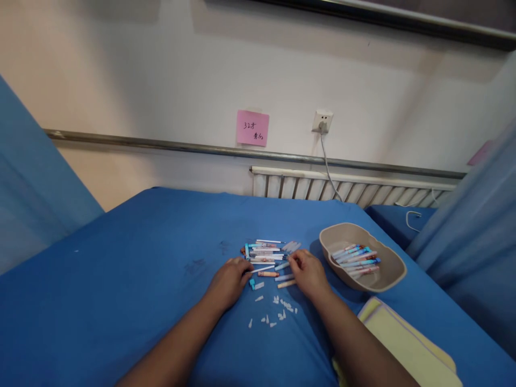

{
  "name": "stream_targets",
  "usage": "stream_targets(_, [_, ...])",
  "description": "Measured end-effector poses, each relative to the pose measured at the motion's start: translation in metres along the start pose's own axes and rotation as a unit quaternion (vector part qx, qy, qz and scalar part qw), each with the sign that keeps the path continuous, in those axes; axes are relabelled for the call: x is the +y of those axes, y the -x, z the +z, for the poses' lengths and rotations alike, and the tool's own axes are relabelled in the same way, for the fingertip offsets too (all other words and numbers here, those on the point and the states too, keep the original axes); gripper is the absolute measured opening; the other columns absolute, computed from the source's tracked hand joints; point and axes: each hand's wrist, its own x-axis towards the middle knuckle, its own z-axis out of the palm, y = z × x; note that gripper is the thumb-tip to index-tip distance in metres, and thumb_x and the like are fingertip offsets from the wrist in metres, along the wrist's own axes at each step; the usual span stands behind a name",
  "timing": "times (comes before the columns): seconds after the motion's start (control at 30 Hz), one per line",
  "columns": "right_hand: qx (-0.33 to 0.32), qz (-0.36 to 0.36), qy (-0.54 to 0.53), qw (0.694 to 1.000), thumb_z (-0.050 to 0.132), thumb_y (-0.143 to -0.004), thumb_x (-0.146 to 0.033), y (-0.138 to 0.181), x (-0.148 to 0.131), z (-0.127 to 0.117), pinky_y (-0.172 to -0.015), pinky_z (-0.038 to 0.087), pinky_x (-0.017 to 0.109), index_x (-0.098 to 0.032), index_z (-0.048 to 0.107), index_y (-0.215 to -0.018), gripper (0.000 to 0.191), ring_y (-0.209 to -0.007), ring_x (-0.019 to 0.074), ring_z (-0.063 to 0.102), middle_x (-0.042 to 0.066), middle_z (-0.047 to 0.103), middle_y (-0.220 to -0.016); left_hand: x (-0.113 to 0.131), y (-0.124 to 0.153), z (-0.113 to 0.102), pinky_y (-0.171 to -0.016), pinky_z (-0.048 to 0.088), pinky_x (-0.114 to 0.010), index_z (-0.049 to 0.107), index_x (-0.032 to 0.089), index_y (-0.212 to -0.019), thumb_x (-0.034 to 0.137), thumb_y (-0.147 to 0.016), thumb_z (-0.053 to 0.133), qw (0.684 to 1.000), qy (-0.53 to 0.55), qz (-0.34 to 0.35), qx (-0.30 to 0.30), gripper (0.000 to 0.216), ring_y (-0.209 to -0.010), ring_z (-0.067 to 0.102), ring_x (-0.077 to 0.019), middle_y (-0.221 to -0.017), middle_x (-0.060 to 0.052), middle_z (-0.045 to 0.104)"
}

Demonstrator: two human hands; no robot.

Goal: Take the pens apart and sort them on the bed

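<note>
Several thin tubes and swab sticks [266, 251] lie in a loose pile on the blue sheet [133, 269]. My left hand [228, 280] rests at the pile's near left edge, fingers curled and pinching a thin white stick [262, 268]. My right hand [308, 272] sits at the pile's right edge with its fingertips pinched together on a tube I can barely make out. An orange-capped tube [268, 274] lies between the hands. Small white caps [278, 314] are scattered just in front of them.
A beige kidney-shaped tray [387, 279] holding several blue-capped tubes [357, 258] stands right of my right hand. A folded yellow cloth [407, 344] lies at the near right. Behind are a radiator [342, 188], a wall socket with cable [322, 122], a pink note [252, 128], and blue curtains [475, 236].
</note>
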Motion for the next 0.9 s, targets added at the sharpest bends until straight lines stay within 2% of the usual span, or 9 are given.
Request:
stream_targets(0.13, [0.018, 0.048, -0.030, 0.998, 0.045, -0.085, -0.028, -0.003, 0.010, -0.001, -0.062, 0.038, 0.024, -0.020, 0.061, -0.076, 0.020, -0.070, 0.0165, 0.057, 0.002, 0.063, -0.077, 0.007, 0.001, -0.003, -0.074, 0.039, -0.029, 0.060, 0.020, -0.079, 0.018, -0.082, 0.049, 0.999, -0.037, -0.003, -0.017, 0.011, -0.085, 0.055, -0.0210, -0.087, -0.005, 0.061])
stream_targets(0.3, [-0.051, -0.035, -0.021, 0.998, 0.048, -0.083, -0.020, 0.000, 0.004, 0.001, -0.081, 0.039, 0.026, -0.020, 0.063, -0.096, 0.020, -0.090, 0.0176, 0.057, 0.004, 0.065, -0.096, 0.009, 0.005, -0.008, -0.068, 0.037, -0.029, 0.056, 0.019, -0.077, 0.021, -0.085, 0.042, 0.998, -0.057, -0.036, -0.022, 0.016, -0.080, 0.054, -0.0218, -0.081, -0.005, 0.060])
stream_targets(0.43, [-0.090, -0.051, 0.052, 0.993, 0.047, -0.084, -0.020, 0.004, -0.005, 0.000, -0.079, 0.039, 0.028, -0.019, 0.063, -0.086, 0.016, -0.087, 0.0190, 0.057, 0.006, 0.065, -0.088, 0.009, 0.007, -0.011, -0.069, 0.036, -0.029, 0.057, 0.019, -0.080, 0.023, -0.083, 0.045, 0.998, -0.057, -0.021, -0.033, 0.013, -0.081, 0.054, -0.0227, -0.083, -0.005, 0.062])
stream_targets(0.57, [-0.084, -0.050, 0.086, 0.991, 0.045, -0.085, -0.021, 0.006, -0.008, -0.002, -0.075, 0.040, 0.028, -0.019, 0.061, -0.082, 0.017, -0.081, 0.0192, 0.057, 0.007, 0.063, -0.084, 0.007, 0.008, -0.010, -0.069, 0.037, -0.028, 0.058, 0.021, -0.087, 0.023, -0.084, 0.042, 0.998, -0.035, -0.024, -0.035, 0.016, -0.082, 0.055, -0.0224, -0.086, -0.005, 0.063])
stream_targets(0.73, [-0.045, -0.051, 0.020, 0.998, 0.044, -0.086, -0.020, 0.004, -0.007, -0.005, -0.077, 0.042, 0.028, -0.020, 0.060, -0.096, 0.018, -0.086, 0.0179, 0.058, 0.006, 0.062, -0.094, 0.006, 0.008, -0.008, -0.068, 0.038, -0.028, 0.057, 0.020, -0.091, 0.026, -0.085, 0.041, 0.998, 0.003, -0.055, -0.012, 0.018, -0.080, 0.057, -0.0223, -0.085, -0.005, 0.063])
stream_targets(0.83, [-0.020, -0.114, 0.002, 0.993, 0.044, -0.087, -0.021, 0.005, -0.017, -0.013, -0.083, 0.042, 0.029, -0.021, 0.056, -0.110, 0.026, -0.095, 0.0184, 0.055, 0.007, 0.059, -0.109, 0.011, 0.009, -0.010, -0.071, 0.039, -0.029, 0.056, 0.020, -0.093, 0.026, -0.085, 0.042, 0.999, 0.012, -0.041, 0.018, 0.017, -0.082, 0.057, -0.0222, -0.089, -0.005, 0.063])
stream_targets(0.9, [-0.032, -0.173, 0.026, 0.984, 0.046, -0.087, -0.022, 0.009, -0.028, -0.018, -0.087, 0.040, 0.031, -0.022, 0.054, -0.115, 0.029, -0.102, 0.0197, 0.052, 0.007, 0.057, -0.115, 0.018, 0.011, -0.011, -0.074, 0.039, -0.030, 0.055, 0.020, -0.094, 0.026, -0.086, 0.042, 0.999, 0.023, -0.013, 0.029, 0.017, -0.084, 0.057, -0.0220, -0.091, -0.005, 0.062])
